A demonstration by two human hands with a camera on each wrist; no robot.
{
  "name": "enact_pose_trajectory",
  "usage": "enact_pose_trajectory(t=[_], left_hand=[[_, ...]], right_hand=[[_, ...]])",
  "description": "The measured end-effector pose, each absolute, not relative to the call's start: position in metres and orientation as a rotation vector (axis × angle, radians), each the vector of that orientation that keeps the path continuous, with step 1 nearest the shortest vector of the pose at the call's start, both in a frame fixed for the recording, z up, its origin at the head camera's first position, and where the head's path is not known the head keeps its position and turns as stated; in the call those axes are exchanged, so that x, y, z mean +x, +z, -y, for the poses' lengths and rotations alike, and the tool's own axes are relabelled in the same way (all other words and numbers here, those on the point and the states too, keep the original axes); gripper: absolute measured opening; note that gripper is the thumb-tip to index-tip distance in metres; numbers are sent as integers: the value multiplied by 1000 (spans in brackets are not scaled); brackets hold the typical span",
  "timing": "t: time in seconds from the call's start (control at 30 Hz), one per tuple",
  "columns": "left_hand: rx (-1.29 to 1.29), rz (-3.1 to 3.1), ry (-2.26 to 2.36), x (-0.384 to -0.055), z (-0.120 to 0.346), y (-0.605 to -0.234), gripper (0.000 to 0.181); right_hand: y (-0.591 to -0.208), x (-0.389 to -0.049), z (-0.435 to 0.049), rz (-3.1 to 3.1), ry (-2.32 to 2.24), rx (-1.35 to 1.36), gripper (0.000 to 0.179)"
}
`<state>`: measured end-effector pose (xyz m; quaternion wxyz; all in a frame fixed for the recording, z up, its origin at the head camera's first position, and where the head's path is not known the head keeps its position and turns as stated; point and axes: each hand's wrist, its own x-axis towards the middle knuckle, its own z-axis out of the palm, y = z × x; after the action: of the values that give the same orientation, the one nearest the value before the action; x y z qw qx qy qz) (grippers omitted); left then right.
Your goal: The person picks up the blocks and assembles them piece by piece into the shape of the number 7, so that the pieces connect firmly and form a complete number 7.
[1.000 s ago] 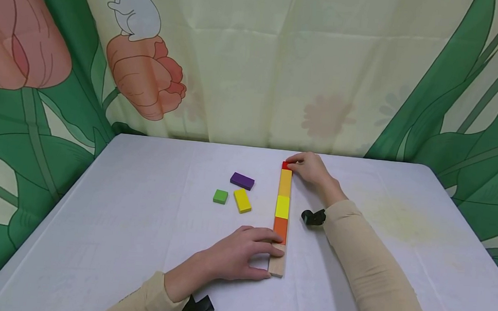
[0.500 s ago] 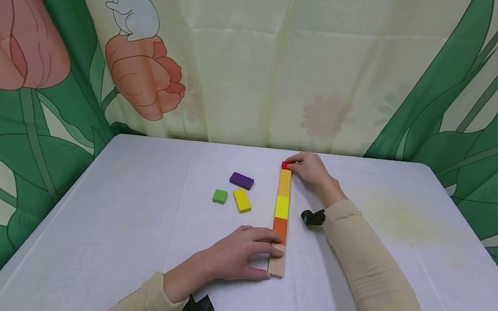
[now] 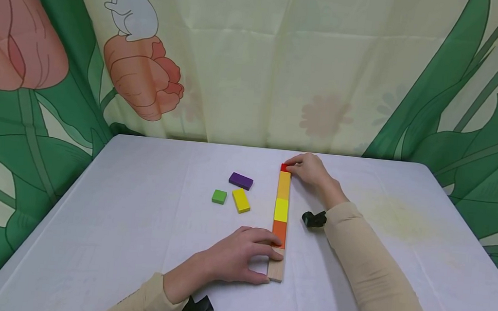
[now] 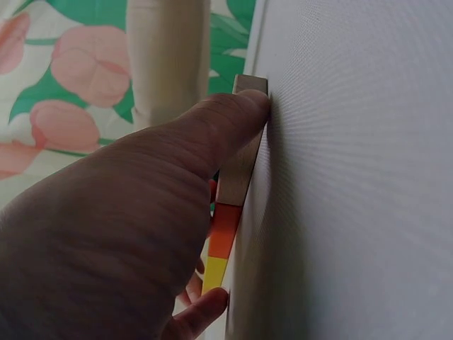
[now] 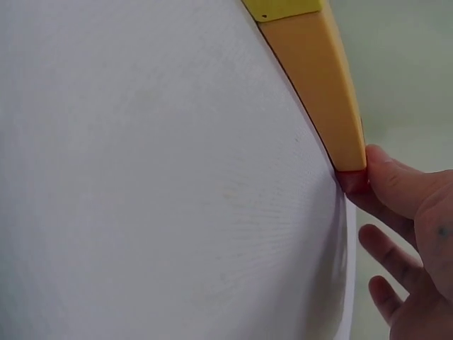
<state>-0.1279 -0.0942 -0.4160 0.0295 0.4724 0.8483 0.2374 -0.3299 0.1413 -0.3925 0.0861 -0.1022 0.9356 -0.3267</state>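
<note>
A straight row of blocks runs away from me on the white table. Nearest is a plain wooden block (image 3: 275,272), then an orange block (image 3: 279,231), a bright yellow block (image 3: 281,210), an amber block (image 3: 283,185) and a small red block (image 3: 283,167) at the far end. My left hand (image 3: 241,255) holds the wooden block with its thumb (image 4: 248,106) on the side and fingers across the top, one reaching the orange block. My right hand (image 3: 311,171) pinches the red block (image 5: 354,181) between thumb and forefinger, against the amber block's end.
Left of the row lie a purple block (image 3: 241,181), a green block (image 3: 219,196) and a loose yellow block (image 3: 241,201). The tablecloth (image 3: 139,205) ends at a printed curtain (image 3: 237,76) close beyond the red block. Black wrist cameras (image 3: 198,308) sit under both cuffs.
The whole row has slid slightly toward me, and my right hand has come with the red block. My left hand stays almost in place. The loose blocks lie as before.
</note>
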Motion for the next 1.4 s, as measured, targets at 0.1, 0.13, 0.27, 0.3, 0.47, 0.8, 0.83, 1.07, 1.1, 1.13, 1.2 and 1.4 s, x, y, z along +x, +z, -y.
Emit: enact_pose_trajectory(t=[0.1,0.13,0.27,0.3,0.47,0.8,0.83,1.07,1.1,1.13,1.2,1.4], left_hand=[[1458,-2617,733,-128,94,-416,42],[1458,-2617,732,-128,94,-416,42],[1458,-2622,724,-127,93,-416,43],[1456,-2622,722,-128,93,-416,43],[1441,-2620,726,-128,93,-415,43],[1469,-2632,711,-127,94,-415,43],[1466,-2630,712,-128,94,-415,43],[1444,-2592,703,-129,96,-409,43],[1444,-2585,698,-129,96,-408,43],[1444,-2576,693,-130,96,-407,42],[1446,-2563,679,-131,96,-405,42],[1406,-2592,654,-143,98,-394,38]], right_hand=[[-393,-329,-144,-2796,-961,-325,32],[-393,-329,-145,-2800,-961,-328,33],[-392,-325,-147,-2813,-967,-341,33],[-392,-324,-148,-2810,-975,-339,33],[-391,-319,-146,-2790,-968,-374,34],[-395,-314,-145,-2820,-890,-483,38],[-395,-314,-145,-2824,-890,-484,38],[-395,-316,-144,-2849,-874,-492,37],[-395,-316,-144,-2850,-871,-498,37],[-395,-316,-144,-2851,-873,-497,36],[-395,-316,-144,-2860,-865,-509,36],[-394,-315,-143,-2868,-862,-498,35]])
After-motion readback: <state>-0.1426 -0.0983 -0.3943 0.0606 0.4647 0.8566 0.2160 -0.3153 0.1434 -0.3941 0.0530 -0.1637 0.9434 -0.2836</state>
